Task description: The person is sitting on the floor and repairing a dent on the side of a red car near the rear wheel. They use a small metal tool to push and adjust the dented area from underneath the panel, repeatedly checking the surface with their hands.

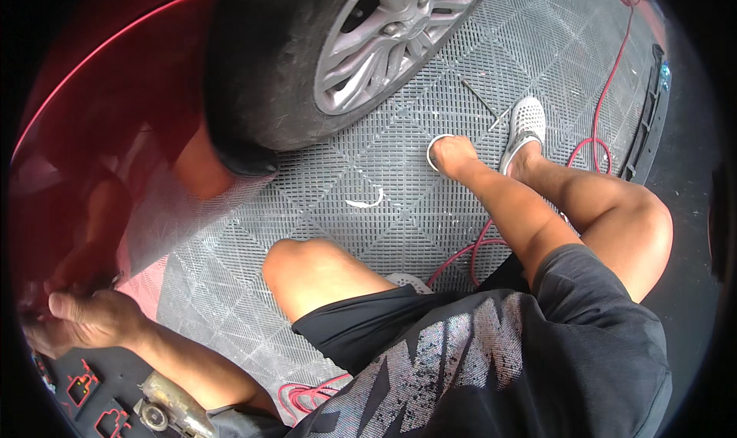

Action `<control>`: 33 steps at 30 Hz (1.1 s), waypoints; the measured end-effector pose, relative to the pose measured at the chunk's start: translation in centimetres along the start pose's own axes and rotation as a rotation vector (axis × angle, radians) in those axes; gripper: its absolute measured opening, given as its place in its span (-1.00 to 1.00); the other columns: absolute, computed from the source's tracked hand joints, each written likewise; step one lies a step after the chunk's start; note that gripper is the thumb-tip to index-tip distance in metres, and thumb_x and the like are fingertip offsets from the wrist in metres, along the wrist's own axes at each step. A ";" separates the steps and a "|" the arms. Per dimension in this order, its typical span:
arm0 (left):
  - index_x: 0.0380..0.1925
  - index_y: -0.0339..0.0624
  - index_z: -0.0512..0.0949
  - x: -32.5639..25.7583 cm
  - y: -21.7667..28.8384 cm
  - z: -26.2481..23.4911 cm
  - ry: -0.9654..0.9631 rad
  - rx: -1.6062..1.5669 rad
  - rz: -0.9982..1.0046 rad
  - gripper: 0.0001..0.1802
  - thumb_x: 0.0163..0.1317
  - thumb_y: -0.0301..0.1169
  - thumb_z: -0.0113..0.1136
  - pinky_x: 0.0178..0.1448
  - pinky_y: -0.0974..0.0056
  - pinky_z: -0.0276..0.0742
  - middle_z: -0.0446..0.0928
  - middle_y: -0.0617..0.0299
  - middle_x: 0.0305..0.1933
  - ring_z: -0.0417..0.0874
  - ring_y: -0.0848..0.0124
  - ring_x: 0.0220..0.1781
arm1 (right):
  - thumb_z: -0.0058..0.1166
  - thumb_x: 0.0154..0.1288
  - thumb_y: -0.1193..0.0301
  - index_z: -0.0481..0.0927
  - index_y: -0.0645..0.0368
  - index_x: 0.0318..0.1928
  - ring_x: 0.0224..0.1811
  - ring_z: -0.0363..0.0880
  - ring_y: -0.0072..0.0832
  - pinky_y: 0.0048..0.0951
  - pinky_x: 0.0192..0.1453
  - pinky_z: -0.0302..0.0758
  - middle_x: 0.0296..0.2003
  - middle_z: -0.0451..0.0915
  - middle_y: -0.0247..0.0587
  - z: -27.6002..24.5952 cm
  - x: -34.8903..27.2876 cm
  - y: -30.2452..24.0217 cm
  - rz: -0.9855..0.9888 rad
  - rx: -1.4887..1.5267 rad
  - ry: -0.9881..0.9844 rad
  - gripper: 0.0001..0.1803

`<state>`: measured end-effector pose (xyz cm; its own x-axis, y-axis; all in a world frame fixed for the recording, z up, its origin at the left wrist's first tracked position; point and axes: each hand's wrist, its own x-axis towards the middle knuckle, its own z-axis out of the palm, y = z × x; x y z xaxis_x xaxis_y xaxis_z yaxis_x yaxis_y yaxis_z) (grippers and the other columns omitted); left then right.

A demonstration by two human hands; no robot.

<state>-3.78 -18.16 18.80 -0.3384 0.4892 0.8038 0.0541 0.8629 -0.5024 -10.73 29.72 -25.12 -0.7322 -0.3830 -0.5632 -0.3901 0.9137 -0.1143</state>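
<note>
At the far left, my left hand (96, 320) is up against the glossy red car body (84, 192), thumb raised away from the fingers. Its fingertips run into the dark edge of the picture and are partly hidden. My right hand (458, 158) hangs low over the grey floor, closed on a thin white ring (434, 150), perhaps a tape roll; most of it is covered by the hand. Just below my left forearm is a worn, dull metal tool (165, 406) with a round end.
Ahead stands a car wheel (384, 46) with a black tyre. Grey slatted tiles (322, 200) carry a curled white strip (366, 200) and a thin dark rod (477, 98). A red hose (603, 108) runs along the right. Black trays with red-outlined cutouts (83, 384) lie lower left.
</note>
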 end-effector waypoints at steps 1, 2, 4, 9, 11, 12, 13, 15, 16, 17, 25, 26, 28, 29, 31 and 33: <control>0.16 -0.57 0.53 0.4 1.5 1.1 0.057 -0.035 0.000 -0.19 0.58 0.18 0.02 0.29 0.00 0.52 0.56 -0.25 0.11 0.61 -0.02 0.14 | 0.14 0.28 0.44 0.81 0.10 -0.20 0.02 0.80 -0.15 -0.18 0.11 0.69 -0.10 0.81 -0.05 0.1 0.0 0.4 0.006 -0.002 -0.004 -0.81; 0.23 -0.55 0.46 0.5 2.1 1.0 0.021 -0.061 -0.027 -0.24 0.60 0.11 0.01 0.35 -0.04 0.42 0.47 -0.25 0.20 0.51 -0.03 0.22 | 0.14 0.27 0.44 0.81 0.10 -0.20 0.01 0.80 -0.14 -0.18 0.11 0.69 -0.10 0.81 -0.05 0.3 0.0 0.7 0.024 0.007 0.003 -0.80; 0.37 -0.51 0.33 0.7 3.2 1.0 -0.049 -0.113 -0.085 -0.32 0.63 -0.03 -0.01 0.47 -0.13 0.22 0.29 -0.24 0.37 0.31 -0.06 0.36 | 0.15 0.26 0.43 0.81 0.08 -0.20 0.00 0.80 -0.13 -0.16 0.12 0.69 -0.11 0.81 -0.05 0.7 0.0 1.2 0.062 0.023 0.016 -0.80; 0.40 -0.49 0.31 -0.9 4.3 0.3 0.015 0.033 -0.190 -0.33 0.63 -0.07 0.01 0.50 -0.12 0.22 0.30 -0.21 0.37 0.32 -0.04 0.39 | 0.18 0.23 0.41 0.82 0.05 -0.26 -0.02 0.81 -0.14 -0.10 0.05 0.72 -0.13 0.82 -0.06 0.7 0.1 0.5 0.045 0.003 0.027 -0.84; 0.39 -0.45 0.38 -0.2 4.7 1.4 0.047 -0.203 -0.182 -0.35 0.62 -0.06 0.07 0.52 -0.05 0.27 0.34 -0.16 0.37 0.38 0.02 0.39 | 0.18 0.25 0.41 0.82 0.06 -0.26 -0.03 0.81 -0.16 -0.12 0.05 0.72 -0.14 0.82 -0.07 1.8 0.4 0.5 0.125 -0.017 0.063 -0.83; 0.41 -0.44 0.36 -0.2 4.6 1.2 0.038 -0.151 -0.174 -0.34 0.61 -0.06 0.08 0.54 -0.05 0.25 0.31 -0.15 0.39 0.34 0.03 0.43 | 0.18 0.26 0.41 0.82 0.07 -0.25 -0.03 0.81 -0.17 -0.13 0.06 0.72 -0.14 0.82 -0.07 2.2 0.5 0.5 0.162 -0.025 0.080 -0.83; 0.43 -0.42 0.35 -0.3 4.4 0.7 0.022 -0.095 -0.160 -0.33 0.61 -0.06 0.08 0.56 -0.04 0.23 0.28 -0.14 0.41 0.29 0.05 0.47 | 0.17 0.27 0.41 0.83 0.07 -0.23 -0.01 0.81 -0.19 -0.16 0.07 0.72 -0.13 0.82 -0.09 1.5 0.3 -0.3 0.159 -0.023 0.060 -0.82; 0.46 -0.39 0.33 -0.4 4.4 0.3 0.024 -0.086 -0.201 -0.32 0.61 -0.07 0.09 0.59 -0.03 0.19 0.21 -0.12 0.47 0.23 0.07 0.52 | 0.17 0.26 0.39 0.82 0.08 -0.27 -0.04 0.82 -0.17 -0.15 0.06 0.72 -0.16 0.82 -0.05 0.6 0.3 -1.3 0.143 -0.019 0.091 -0.83; 0.47 -0.38 0.32 -0.7 5.1 0.6 0.044 -0.144 -0.263 -0.32 0.61 -0.07 0.10 0.60 -0.02 0.18 0.17 -0.12 0.50 0.21 0.08 0.53 | 0.16 0.26 0.38 0.81 0.08 -0.29 -0.06 0.83 -0.16 -0.15 0.05 0.71 -0.17 0.82 -0.04 0.4 0.1 -1.2 0.147 -0.019 0.101 -0.83; 0.48 -0.37 0.32 -0.8 5.4 0.8 0.055 -0.183 -0.301 -0.32 0.61 -0.07 0.11 0.62 -0.01 0.15 0.15 -0.11 0.52 0.18 0.08 0.55 | 0.14 0.27 0.39 0.82 0.08 -0.28 -0.05 0.82 -0.13 -0.12 0.06 0.71 -0.17 0.82 -0.03 0.2 0.0 -1.0 0.146 -0.007 0.076 -0.81; 0.55 -0.29 0.25 -0.9 5.6 -0.3 -0.063 -0.090 -0.343 -0.23 0.57 -0.01 0.14 0.71 -0.04 -0.01 -0.01 -0.07 0.62 -0.09 0.08 0.72 | 0.16 0.25 0.47 0.82 0.07 -0.24 0.01 0.80 -0.15 -0.15 0.10 0.71 -0.14 0.82 -0.07 0.7 -0.2 -1.0 0.154 0.017 0.089 -0.82; 0.54 -0.29 0.27 -0.9 5.6 -0.4 -0.054 -0.090 -0.335 -0.25 0.57 -0.02 0.15 0.72 -0.02 -0.03 0.02 -0.08 0.61 -0.06 0.10 0.72 | 0.16 0.24 0.47 0.82 0.07 -0.25 0.01 0.80 -0.14 -0.15 0.10 0.71 -0.15 0.82 -0.06 0.9 -0.1 -0.9 0.140 0.017 0.098 -0.82; 0.54 -0.28 0.30 -1.0 5.7 -0.5 -0.045 -0.078 -0.332 -0.26 0.56 -0.04 0.17 0.72 -0.02 -0.06 0.04 -0.11 0.62 -0.04 0.10 0.72 | 0.19 0.21 0.47 0.82 0.05 -0.28 0.01 0.79 -0.13 -0.13 0.11 0.70 -0.14 0.81 -0.01 0.8 0.0 -0.5 0.112 0.044 0.113 -0.84; 0.54 -0.26 0.30 -1.0 5.5 -0.8 -0.047 -0.066 -0.335 -0.25 0.56 -0.03 0.17 0.72 -0.04 -0.06 0.03 -0.12 0.64 -0.05 0.09 0.73 | 0.20 0.20 0.47 0.83 0.04 -0.27 0.02 0.79 -0.12 -0.13 0.12 0.70 -0.13 0.81 -0.01 0.5 -0.1 -0.5 0.075 0.055 0.116 -0.83; 0.55 -0.22 0.30 -0.9 5.3 -1.1 -0.064 -0.096 -0.342 -0.25 0.54 -0.02 0.19 0.72 -0.08 -0.07 0.01 -0.16 0.66 -0.08 0.05 0.74 | 0.21 0.18 0.45 0.83 0.02 -0.24 0.01 0.78 -0.08 -0.11 0.13 0.69 -0.14 0.80 -0.01 0.1 0.1 -0.1 0.040 0.120 0.124 -0.81; 0.57 -0.18 0.30 -0.7 5.6 -1.2 -0.084 -0.111 -0.364 -0.23 0.52 -0.01 0.22 0.71 -0.11 -0.07 -0.02 -0.19 0.67 -0.10 0.01 0.75 | 0.20 0.15 0.40 0.83 0.01 -0.21 -0.02 0.76 -0.02 -0.07 0.13 0.67 -0.16 0.80 -0.02 0.2 0.6 1.2 0.049 0.220 0.135 -0.78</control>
<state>-2.09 -13.53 15.79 -0.4300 0.1407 0.8918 0.0158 0.9888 -0.1484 -11.54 30.62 -25.78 -0.8207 -0.3386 -0.4602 -0.2318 0.9336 -0.2734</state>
